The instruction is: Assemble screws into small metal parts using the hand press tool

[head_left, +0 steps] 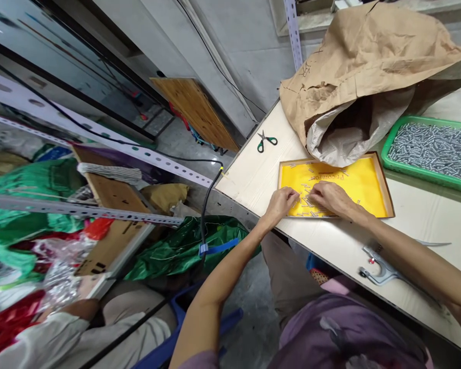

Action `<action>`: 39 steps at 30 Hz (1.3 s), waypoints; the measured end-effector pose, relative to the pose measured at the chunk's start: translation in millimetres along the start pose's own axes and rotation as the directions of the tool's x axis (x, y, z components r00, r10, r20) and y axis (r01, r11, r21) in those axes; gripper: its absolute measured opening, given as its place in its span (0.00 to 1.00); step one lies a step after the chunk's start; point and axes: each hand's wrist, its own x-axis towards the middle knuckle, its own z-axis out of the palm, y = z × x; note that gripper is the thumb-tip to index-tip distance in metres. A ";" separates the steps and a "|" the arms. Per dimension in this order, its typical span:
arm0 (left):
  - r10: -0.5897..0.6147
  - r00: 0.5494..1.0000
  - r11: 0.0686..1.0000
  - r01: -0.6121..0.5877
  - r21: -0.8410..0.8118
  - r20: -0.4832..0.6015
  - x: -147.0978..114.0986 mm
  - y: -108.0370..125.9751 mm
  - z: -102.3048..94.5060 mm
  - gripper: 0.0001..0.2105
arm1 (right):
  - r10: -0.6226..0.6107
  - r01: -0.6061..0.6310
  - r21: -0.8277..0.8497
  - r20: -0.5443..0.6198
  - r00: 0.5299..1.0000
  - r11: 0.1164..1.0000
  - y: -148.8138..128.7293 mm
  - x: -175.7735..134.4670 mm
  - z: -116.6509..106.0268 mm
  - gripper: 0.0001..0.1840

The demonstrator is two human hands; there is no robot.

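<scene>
Head view: both hands, left hand [279, 204] and right hand [333, 198], curl over small silver metal pieces [306, 202] in a yellow-lined cardboard tray [369, 189] (lettering includes "com"); cannot tell whether fingers grip any. Crumpled brown-paper sack [369, 56] overhangs its far rim.

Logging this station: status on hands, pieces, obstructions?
Left hand and right hand over shallow box, grip unclear. Metal pieces scattered on yellow lining. Paper bag hides part of box's far edge, not touching hands.
</scene>
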 end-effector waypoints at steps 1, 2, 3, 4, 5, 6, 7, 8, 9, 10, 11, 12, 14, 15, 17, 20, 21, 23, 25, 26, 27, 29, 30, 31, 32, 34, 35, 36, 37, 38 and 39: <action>-0.001 1.000 0.999 0.001 0.033 0.000 -0.6 -1.5 -0.1 0.07 | 0.014 -0.011 -0.058 0.045 0.999 0.998 -2.0 -1.9 -1.6 0.08; -0.002 1.000 0.998 0.001 0.062 0.007 -1.1 -2.9 0.1 0.07 | 0.018 -0.008 -0.112 0.086 0.996 0.994 -3.7 -3.2 -2.7 0.08; -0.003 1.000 0.996 0.001 0.086 0.019 -1.6 -4.1 0.6 0.07 | 0.012 0.007 -0.160 0.118 0.993 0.987 -5.1 -4.0 -3.5 0.09; -0.007 0.999 0.994 0.004 0.106 0.031 -2.2 -4.9 1.2 0.07 | -0.004 0.032 -0.198 0.140 0.990 0.980 -6.1 -4.1 -3.8 0.09; -0.012 0.999 0.992 0.006 0.124 0.044 -2.8 -5.3 1.9 0.07 | -0.022 0.057 -0.227 0.153 0.988 0.972 -6.9 -3.9 -3.7 0.09; -0.016 0.998 0.990 0.008 0.140 0.054 -3.5 -5.2 2.6 0.07 | -0.037 0.077 -0.248 0.162 0.986 0.966 -7.4 -3.4 -3.3 0.07; -0.018 0.998 0.988 0.009 0.155 0.057 -4.3 -4.7 3.2 0.07 | -0.046 0.090 -0.263 0.168 0.985 0.961 -7.6 -2.9 -2.8 0.07; -0.017 0.998 0.986 0.007 0.169 0.056 -5.3 -3.8 3.7 0.06 | -0.046 0.093 -0.278 0.170 0.984 0.956 -7.8 -2.6 -2.0 0.08; -0.011 0.998 0.984 0.001 0.179 0.054 -6.3 -2.7 4.1 0.05 | -0.042 0.089 -0.294 0.163 0.986 0.952 -7.9 -2.7 -1.2 0.09; 0.001 0.999 0.982 -0.011 0.186 0.052 -7.5 -1.5 4.4 0.05 | -0.042 0.086 -0.307 0.146 0.988 0.948 -7.9 -3.2 -0.1 0.10; 0.018 0.999 0.982 -0.027 0.188 0.050 -8.7 -0.2 4.8 0.05 | -0.051 0.088 -0.317 0.125 0.991 0.944 -8.1 -4.0 1.2 0.11; 0.036 0.998 0.982 -0.045 0.186 0.048 -9.8 0.8 5.1 0.05 | -0.073 0.104 -0.320 0.106 0.992 0.942 -8.5 -4.9 2.8 0.11; 0.063 0.998 0.984 -0.067 0.168 0.032 -11.5 2.1 5.7 0.05 | -0.147 0.169 -0.311 0.093 0.985 0.935 -10.3 -6.3 7.0 0.11; 0.068 0.998 0.986 -0.069 0.152 0.012 -11.8 2.2 5.9 0.05 | -0.187 0.206 -0.298 0.092 0.978 0.932 -11.9 -6.4 9.5 0.10; 0.061 0.997 0.992 -0.056 0.109 -0.040 -11.7 1.7 5.7 0.05 | -0.232 0.249 -0.282 0.093 0.968 0.927 -16.1 -5.0 13.9 0.10; 0.037 0.994 0.999 -0.034 0.027 -0.102 -10.2 1.2 3.4 0.06 | -0.228 0.248 -0.299 0.101 0.969 0.922 -22.9 -0.2 16.2 0.16; 0.026 0.994 1.000 -0.027 -0.004 -0.109 -9.6 1.7 2.4 0.06 | -0.217 0.242 -0.309 0.113 0.970 0.920 -24.5 1.3 15.5 0.16; 0.000 0.996 0.998 -0.006 -0.069 -0.091 -8.6 4.1 0.4 0.05 | -0.197 0.229 -0.322 0.131 0.972 0.918 -26.2 3.3 12.5 0.15; -0.037 0.998 0.991 0.030 -0.129 -0.052 -7.3 7.7 -0.6 0.07 | -0.193 0.229 -0.327 0.139 0.971 0.917 -26.3 3.7 9.6 0.13; -0.060 0.997 0.987 0.053 -0.152 -0.041 -6.5 9.4 -0.9 0.09 | -0.200 0.238 -0.330 0.145 0.969 0.913 -25.9 3.4 8.8 0.12; -0.086 0.995 0.982 0.078 -0.173 -0.041 -5.5 10.7 -1.2 0.11 | -0.209 0.250 -0.335 0.153 0.966 0.909 -25.2 2.8 8.6 0.12; -0.141 0.987 0.969 0.122 -0.217 -0.073 -3.6 11.7 -2.3 0.13 | -0.216 0.258 -0.341 0.156 0.964 0.904 -23.0 1.6 9.8 0.12; -0.164 0.982 0.961 0.137 -0.241 -0.093 -2.9 11.2 -3.3 0.13 | -0.207 0.246 -0.337 0.148 0.967 0.909 -21.2 1.2 11.0 0.13; -0.180 0.978 0.953 0.146 -0.266 -0.108 -2.4 10.2 -4.7 0.12 | -0.190 0.223 -0.321 0.131 0.973 0.920 -19.0 1.1 12.1 0.13; -0.192 0.974 0.945 0.152 -0.289 -0.118 -2.3 9.0 -6.3 0.12 | -0.167 0.189 -0.289 0.100 0.981 0.938 -16.4 1.3 13.1 0.13; -0.196 0.975 0.935 0.152 -0.319 -0.109 -3.1 6.9 -9.4 0.11 | -0.125 0.124 -0.157 0.005 0.992 0.980 -10.9 3.4 14.0 0.11; -0.187 0.978 0.933 0.147 -0.328 -0.093 -3.8 6.7 -10.6 0.10 | -0.109 0.106 -0.056 -0.052 0.993 0.993 -8.6 5.3 13.6 0.09; -0.169 0.983 0.933 0.136 -0.333 -0.074 -4.3 7.2 -11.2 0.10 | -0.093 0.100 0.063 -0.108 0.990 0.993 -6.9 7.5 12.7 0.08; -0.145 0.988 0.934 0.118 -0.337 -0.057 -4.6 8.5 -11.5 0.11 | -0.076 0.105 0.191 -0.153 0.985 0.976 -6.0 10.0 11.4 0.07; -0.118 0.992 0.936 0.094 -0.340 -0.049 -4.5 10.6 -11.4 0.11 | -0.059 0.117 0.317 -0.186 0.981 0.941 -5.9 12.7 9.6 0.06; -0.093 0.994 0.937 0.069 -0.343 -0.052 -3.9 13.1 -11.3 0.10 | -0.045 0.132 0.429 -0.206 0.978 0.894 -6.6 15.2 7.5 0.07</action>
